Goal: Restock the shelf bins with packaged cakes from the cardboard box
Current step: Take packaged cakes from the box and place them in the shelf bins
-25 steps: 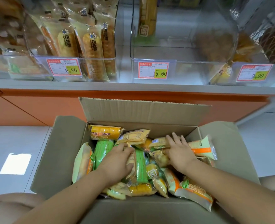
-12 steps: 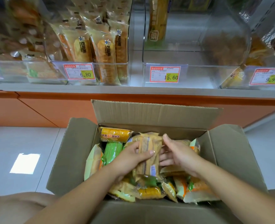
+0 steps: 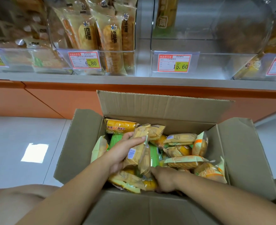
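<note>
Right now I am in the gathering step, picking packaged cakes out of the cardboard box (image 3: 80, 143) before anything goes up to the shelf. My left hand (image 3: 121, 153) grips a bundle of cakes (image 3: 136, 157) in tan wrappers. The thumb lies across the front and the other fingers curl round behind, so the bundle stands nearly upright just above the heap. My right hand (image 3: 165, 178) is low at the near wall of the box, knuckles up, its fingers buried among the loose packets (whether they have closed on one I cannot tell, since the wrappers hide them). The rest of the cakes lie jumbled in the box, yellow, green and orange wrappers mixed. The next move, as I judge it, is to lift the bundle clear of the raised far flap and up to the clear bin (image 3: 215, 65) behind the 15.60 tag (image 3: 173, 63), where one packet (image 3: 165, 15) stands at the back. The film looks slippery, so that lift probably needs a firm squeeze.
</note>
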A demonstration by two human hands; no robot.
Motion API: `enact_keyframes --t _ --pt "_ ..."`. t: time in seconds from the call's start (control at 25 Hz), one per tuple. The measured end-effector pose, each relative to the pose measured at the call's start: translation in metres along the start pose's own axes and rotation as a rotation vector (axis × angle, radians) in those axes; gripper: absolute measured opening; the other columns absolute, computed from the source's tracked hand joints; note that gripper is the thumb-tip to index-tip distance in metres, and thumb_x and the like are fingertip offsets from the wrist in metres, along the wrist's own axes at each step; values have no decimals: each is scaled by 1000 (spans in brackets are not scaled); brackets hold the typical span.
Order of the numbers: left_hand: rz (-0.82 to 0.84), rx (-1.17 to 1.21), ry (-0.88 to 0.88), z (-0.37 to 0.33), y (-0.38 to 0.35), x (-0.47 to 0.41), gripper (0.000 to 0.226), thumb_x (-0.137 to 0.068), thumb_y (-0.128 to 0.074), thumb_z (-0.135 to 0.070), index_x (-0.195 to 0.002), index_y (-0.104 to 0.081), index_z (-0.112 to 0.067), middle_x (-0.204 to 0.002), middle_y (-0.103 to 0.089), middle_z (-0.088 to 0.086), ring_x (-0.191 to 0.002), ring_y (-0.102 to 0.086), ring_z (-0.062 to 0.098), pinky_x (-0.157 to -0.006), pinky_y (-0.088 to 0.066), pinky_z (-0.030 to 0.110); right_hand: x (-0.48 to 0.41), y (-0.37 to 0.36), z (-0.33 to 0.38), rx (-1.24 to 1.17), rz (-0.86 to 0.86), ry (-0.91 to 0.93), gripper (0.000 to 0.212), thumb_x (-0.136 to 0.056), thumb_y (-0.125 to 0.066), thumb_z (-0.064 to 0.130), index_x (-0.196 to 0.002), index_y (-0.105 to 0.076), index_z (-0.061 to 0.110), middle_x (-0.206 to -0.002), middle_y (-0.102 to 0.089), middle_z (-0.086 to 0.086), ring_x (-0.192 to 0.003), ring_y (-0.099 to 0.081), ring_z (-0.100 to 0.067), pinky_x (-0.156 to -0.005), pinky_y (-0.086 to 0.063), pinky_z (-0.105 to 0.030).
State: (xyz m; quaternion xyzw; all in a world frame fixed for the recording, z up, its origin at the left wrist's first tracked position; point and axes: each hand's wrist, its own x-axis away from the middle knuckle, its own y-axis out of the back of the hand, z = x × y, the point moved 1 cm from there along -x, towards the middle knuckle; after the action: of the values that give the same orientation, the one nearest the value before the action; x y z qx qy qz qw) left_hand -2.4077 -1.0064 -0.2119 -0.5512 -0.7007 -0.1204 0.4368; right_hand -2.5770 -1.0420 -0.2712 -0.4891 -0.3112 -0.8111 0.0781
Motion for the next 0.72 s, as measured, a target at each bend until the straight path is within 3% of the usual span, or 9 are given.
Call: enact_keyframes --t 0.08,0.2,0.4,0.48,0.6,0.72 --pt "26 142 68 -2 3 1 40 -82 -69 -28 -116 -58 -10 -89 -71 12 -74 -70 22 -54 -57 30 0 -1 -3 0 -40 5 62 -84 -68 34 -137 -39 21 -135 -49 -7 -119 -51 -30 -98 -43 -36" --pt "73 268 111 -5 5 2 49 -76 -68 -29 -115 -62 0 -94 -66 20 -84 -66 26 -69 -57 37 11 11 -10 -54 -21 8 54 -83 -70 34 -132 -49 24 -131 -54 -4 -115 -53 -25 -94 -45 -34" --pt "138 265 71 -10 2 -1 52 -89 -55 -38 -123 -62 0 -111 -64 23 -96 -64 32 -88 -49 48 28 28 -10 -184 -55 5 44 -76 -73 38 -116 -61 25 -94 -57 8 -86 -55 -13 -67 -44 -26" --pt "171 205 55 -10 0 0 57 -87 -59 -43 -127 -62 -3 -118 -64 23 -100 -64 32 -94 -47 49 36 31 -12 -267 -99 10 38 -76 -73 36 -111 -63 26 -83 -53 14 -74 -51 -5 -57 -40 -21" --pt "163 142 48 -9 -1 1 59 -79 -71 -33 -126 -61 1 -120 -64 22 -98 -66 29 -97 -47 47 56 37 -25 -365 -127 23 42 -75 -72 30 -114 -58 31 -93 -52 11 -74 -50 -4 -60 -41 -20" --pt "125 125 72 -12 -3 1 56 -82 -68 -24 -129 -56 6 -122 -65 23 -96 -69 29 -92 -53 44 80 45 -49 -484 -172 -41 57 -77 -71 29 -126 -45 41 -114 -54 8 -82 -56 -2 -72 -48 -22"
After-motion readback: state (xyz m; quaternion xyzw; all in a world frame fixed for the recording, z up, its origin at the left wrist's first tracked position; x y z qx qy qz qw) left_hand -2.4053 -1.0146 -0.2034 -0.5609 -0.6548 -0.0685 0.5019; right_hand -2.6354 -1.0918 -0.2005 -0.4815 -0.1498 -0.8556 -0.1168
